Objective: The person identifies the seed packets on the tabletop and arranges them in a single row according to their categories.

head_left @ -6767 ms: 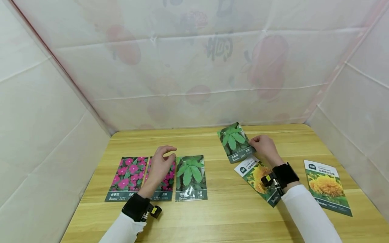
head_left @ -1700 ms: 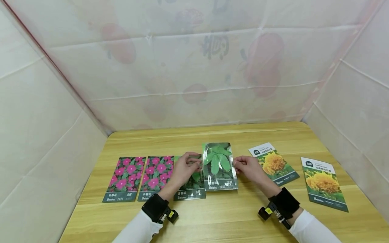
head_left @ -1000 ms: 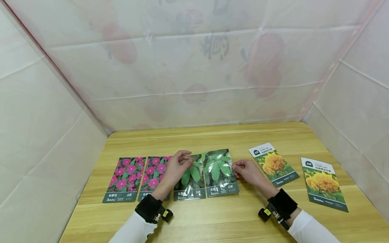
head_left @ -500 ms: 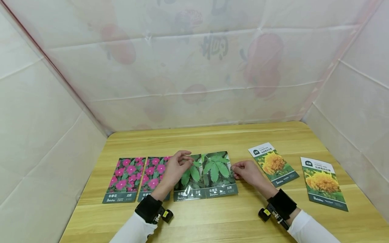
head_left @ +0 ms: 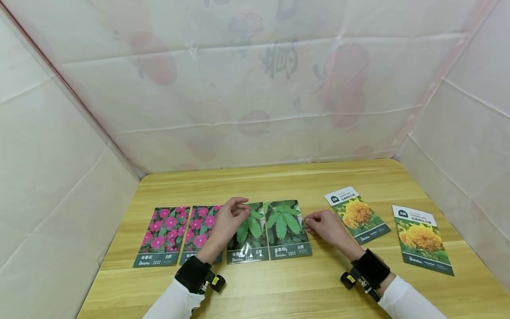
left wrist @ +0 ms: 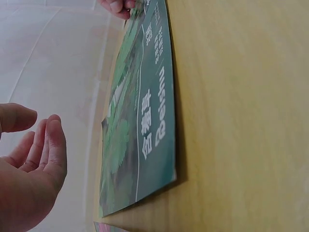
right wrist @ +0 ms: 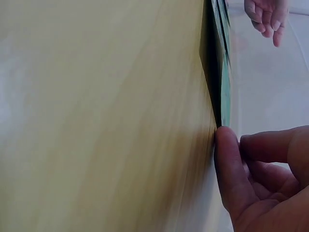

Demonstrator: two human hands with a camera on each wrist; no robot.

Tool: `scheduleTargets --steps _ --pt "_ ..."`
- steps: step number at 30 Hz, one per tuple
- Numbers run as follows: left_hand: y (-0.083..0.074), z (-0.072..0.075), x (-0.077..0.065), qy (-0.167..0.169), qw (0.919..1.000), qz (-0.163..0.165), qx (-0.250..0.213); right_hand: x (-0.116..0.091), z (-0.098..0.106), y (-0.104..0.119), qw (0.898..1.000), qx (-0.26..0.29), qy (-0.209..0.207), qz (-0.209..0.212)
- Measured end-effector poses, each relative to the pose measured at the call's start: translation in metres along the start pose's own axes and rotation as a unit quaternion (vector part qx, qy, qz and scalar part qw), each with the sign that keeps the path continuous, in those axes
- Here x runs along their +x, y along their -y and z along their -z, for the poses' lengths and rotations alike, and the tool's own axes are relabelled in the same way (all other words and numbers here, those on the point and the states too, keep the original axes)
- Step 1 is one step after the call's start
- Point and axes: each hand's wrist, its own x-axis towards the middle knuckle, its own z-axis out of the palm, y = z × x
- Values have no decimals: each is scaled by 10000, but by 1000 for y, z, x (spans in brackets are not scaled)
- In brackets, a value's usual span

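Note:
Two seed packets with green leaves lie side by side mid-table: the left leaf packet (head_left: 249, 235) and the right leaf packet (head_left: 287, 230). My right hand (head_left: 327, 228) has curled fingers at the right packet's outer edge; in the right wrist view its thumb (right wrist: 231, 164) meets that edge, the index fingertip close by. My left hand (head_left: 227, 226) hovers with loosely bent fingers and holds nothing, overlapping the left leaf packet and a pink-flower packet (head_left: 201, 226) in the head view. In the left wrist view its fingers (left wrist: 53, 150) stand apart from the leaf packet (left wrist: 154, 125).
Another pink-flower packet (head_left: 163, 235) lies at the left end of the row. Right of my right hand, two yellow-flower packets lie at a slant, the nearer one (head_left: 356, 215) and the outer one (head_left: 423, 239). Pale sheet walls (head_left: 247, 88) enclose the wooden table (head_left: 271, 292).
My right hand has brought the right leaf packet from above a yellow-flower packet leftward and down beside the other leaf packet, then nudged it straight. The left hand has drawn back a little leftward.

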Motion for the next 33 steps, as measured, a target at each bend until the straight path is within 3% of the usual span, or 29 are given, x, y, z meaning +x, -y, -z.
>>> scheduleTargets --steps 4,7,10,12,15,20,26,29,33 --pt "-4 1 1 -42 9999 126 -92 -1 5 -1 9998 -175 -69 91" --pt "-6 3 1 -103 9998 152 -80 0 12 -4 9969 -638 -380 270" --pt "-6 5 1 -138 9998 150 -47 1 24 -8 9873 -1281 -777 536" --pt "5 8 2 -152 9999 -9 -33 1 34 -11 9815 -1544 -946 622" --pt "5 12 1 -202 9998 15 22 2 48 -18 9741 -1831 -1120 712" --pt "-8 18 -1 -288 9990 323 -54 5 70 -37 9649 -2154 -1353 650" --pt "-1 21 -3 -378 9993 -33 47 5 84 -62 9593 -2287 -1565 547" --pt "0 23 -3 -396 9991 -46 122 4 89 -71 9575 -2376 -1566 482" --pt "-6 27 -3 -393 9985 330 164 2 96 -76 9560 -2479 -1517 396"
